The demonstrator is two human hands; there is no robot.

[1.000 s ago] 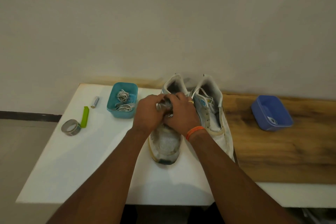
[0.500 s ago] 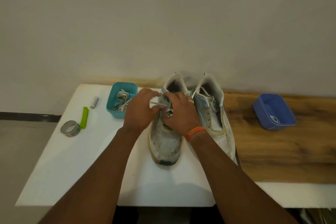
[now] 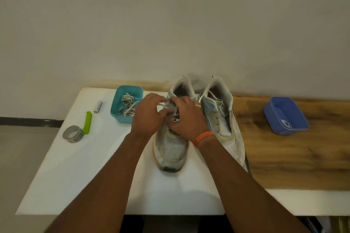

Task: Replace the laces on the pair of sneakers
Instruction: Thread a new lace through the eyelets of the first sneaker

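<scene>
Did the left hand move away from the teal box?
No. The left hand moved back toward the teal box, away from the middle of the shoe.

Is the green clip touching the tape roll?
Touching. The head view shows the green clip's lower end meeting the tape roll's rim, with no white table visible between them.

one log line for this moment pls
stage: lacing left sneaker | left hand: pinches white lace | right hand: holds lace at eyelets | right sneaker: untouched
</scene>
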